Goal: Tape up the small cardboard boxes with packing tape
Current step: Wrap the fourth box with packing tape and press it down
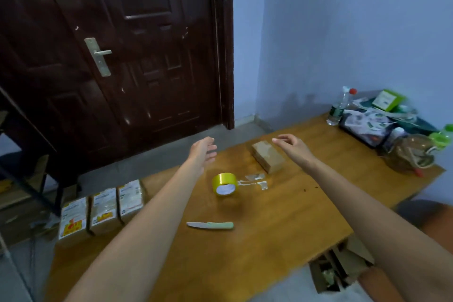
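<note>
A person is reaching both bare arms out over a wooden tabletop (306, 203), where one small cardboard box (268, 156) is lying at about one o'clock from the roll of yellow packing tape (224, 184). The right hand (290, 144) is hovering just above the box's far right end, its fingers (278, 140) loosely spread and slightly curled, gripping nothing; the left hand (203, 152) is hanging in the air at about eleven o'clock from the roll, fingers relaxed and apart, touching nothing. The roll is standing on its edge near the tabletop's middle, with stray scraps of tape (255, 181) stuck to the wood at its three o'clock. A folding knife (210, 225) with a pale green handle is lying at six o'clock from the roll, blade open. Three more labelled boxes (103, 208) are sitting in a row at the tabletop's left edge. The hands appear to be closing in to take hold of the box, so the step in hand looks like fetching it for sealing; next, it will likely need drawing nearer the tape.
</note>
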